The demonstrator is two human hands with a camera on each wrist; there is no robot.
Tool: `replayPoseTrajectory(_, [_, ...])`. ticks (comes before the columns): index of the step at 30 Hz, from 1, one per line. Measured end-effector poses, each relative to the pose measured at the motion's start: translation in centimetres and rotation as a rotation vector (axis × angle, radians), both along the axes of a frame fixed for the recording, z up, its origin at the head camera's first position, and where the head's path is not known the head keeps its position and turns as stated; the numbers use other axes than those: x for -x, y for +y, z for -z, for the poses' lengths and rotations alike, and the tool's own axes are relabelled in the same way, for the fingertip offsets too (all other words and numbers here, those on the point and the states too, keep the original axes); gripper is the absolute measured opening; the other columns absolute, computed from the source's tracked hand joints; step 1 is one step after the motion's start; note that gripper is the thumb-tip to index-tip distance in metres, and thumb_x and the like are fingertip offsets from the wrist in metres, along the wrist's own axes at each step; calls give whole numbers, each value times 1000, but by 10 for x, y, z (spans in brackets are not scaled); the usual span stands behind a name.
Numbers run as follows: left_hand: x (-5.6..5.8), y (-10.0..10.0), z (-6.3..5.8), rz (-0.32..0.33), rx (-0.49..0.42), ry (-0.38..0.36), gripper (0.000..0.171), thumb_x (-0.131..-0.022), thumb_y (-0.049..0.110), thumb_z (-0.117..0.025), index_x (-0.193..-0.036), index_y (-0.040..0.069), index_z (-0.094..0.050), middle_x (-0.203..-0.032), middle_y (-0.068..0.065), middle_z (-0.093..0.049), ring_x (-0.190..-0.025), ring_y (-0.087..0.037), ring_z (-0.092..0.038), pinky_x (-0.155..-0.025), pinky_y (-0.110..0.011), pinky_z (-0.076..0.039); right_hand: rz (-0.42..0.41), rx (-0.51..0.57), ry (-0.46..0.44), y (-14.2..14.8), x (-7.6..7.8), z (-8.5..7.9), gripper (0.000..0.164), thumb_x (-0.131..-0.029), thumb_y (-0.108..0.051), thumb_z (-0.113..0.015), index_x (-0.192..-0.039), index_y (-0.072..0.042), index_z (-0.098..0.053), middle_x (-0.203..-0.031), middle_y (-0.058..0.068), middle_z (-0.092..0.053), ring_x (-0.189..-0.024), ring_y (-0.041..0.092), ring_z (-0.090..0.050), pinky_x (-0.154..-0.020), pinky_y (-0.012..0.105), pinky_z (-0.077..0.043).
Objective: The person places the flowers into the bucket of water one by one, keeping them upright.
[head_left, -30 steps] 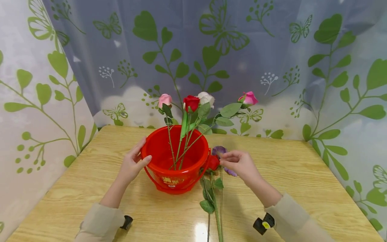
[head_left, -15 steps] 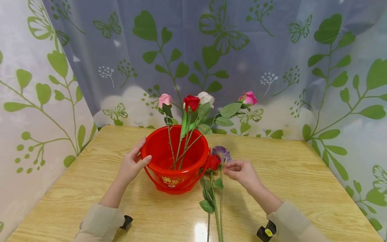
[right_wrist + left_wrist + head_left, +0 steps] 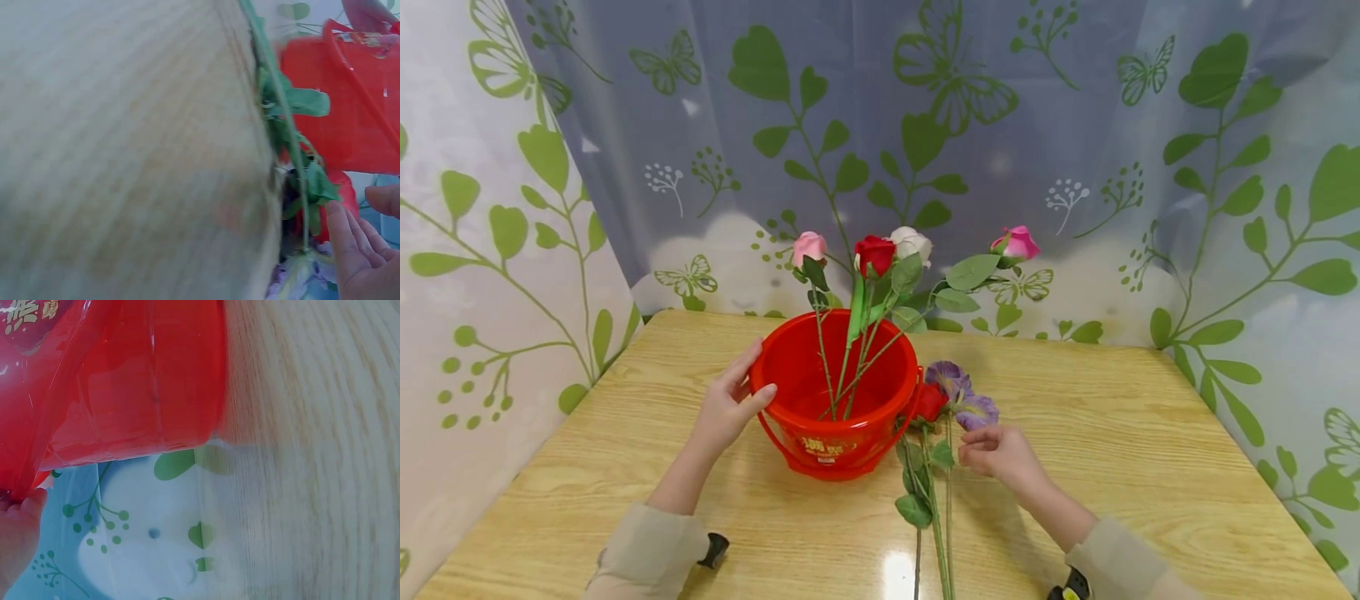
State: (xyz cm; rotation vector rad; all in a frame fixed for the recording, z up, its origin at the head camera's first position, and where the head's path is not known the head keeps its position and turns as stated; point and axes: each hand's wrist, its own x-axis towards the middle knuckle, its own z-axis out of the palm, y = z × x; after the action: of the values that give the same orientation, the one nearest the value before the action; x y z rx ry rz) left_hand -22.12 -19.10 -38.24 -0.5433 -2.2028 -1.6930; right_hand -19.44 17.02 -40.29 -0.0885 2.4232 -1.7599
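In the head view, my left hand holds the rim of the red bucket at its left side, thumb over the edge. In the left wrist view, its fingertips touch the bucket. My right hand is just below the purple iris, fingers loosely bent, thumb apart from them in the right wrist view. Beside the iris lies a red rose, stems toward me. Inside the bucket stand a light pink rose, a red rose, a white rose and a hot pink rose leaning right.
The wooden table reaches back to a patterned curtain, with leafy panels on both sides. Leaves and stems of the lying flowers run toward the near edge, right of the bucket.
My right hand has drawn back from the flower heads toward me, uncovering the purple iris petals. My left hand and the bucket have stayed in place.
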Motion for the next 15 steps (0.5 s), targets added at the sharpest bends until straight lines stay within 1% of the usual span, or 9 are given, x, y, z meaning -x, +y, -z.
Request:
replayPoseTrajectory(4, [2, -1, 1, 3, -6, 7, 58, -83, 3, -59, -133, -7, -32, -139, -16, -31, -126, -27, -27, -90, -23, -36, 10, -46, -27, -1, -3, 7, 28, -75, 7, -60, -100, 18, -54, -81, 16, -63, -73, 22, -61, -63, 35, -53])
replayPoseTrajectory(8, [2, -1, 1, 3, -8, 11, 57, -83, 3, -59, -133, -7, -32, -138, -17, -30, -126, -27, -28, -90, -26, -36, 16, -53, -65, -2, -6, 13, 29, -74, 8, -61, -100, 18, -54, -79, 14, -63, -71, 22, -60, -63, 34, -53])
replayPoseTrajectory(12, [0, 0, 0, 4, -13, 9, 57, -83, 1, -58, -133, -7, -32, -138, -20, -30, -126, -28, -28, -91, -30, -36, -8, -19, -92, -1, -8, 20, 31, -74, 8, -60, -101, 20, -52, -79, 17, -63, -71, 24, -61, -64, 34, -53])
replayPoseTrajectory(15, [0, 1, -1, 6, -14, 11, 57, -83, 0, -58, -133, -7, -32, -138, -19, -30, -126, -28, -28, -90, -29, -36, -45, 51, -115, -1, -8, 24, 34, -72, 10, -59, -102, 23, -48, -81, 22, -62, -72, 26, -62, -66, 35, -53])
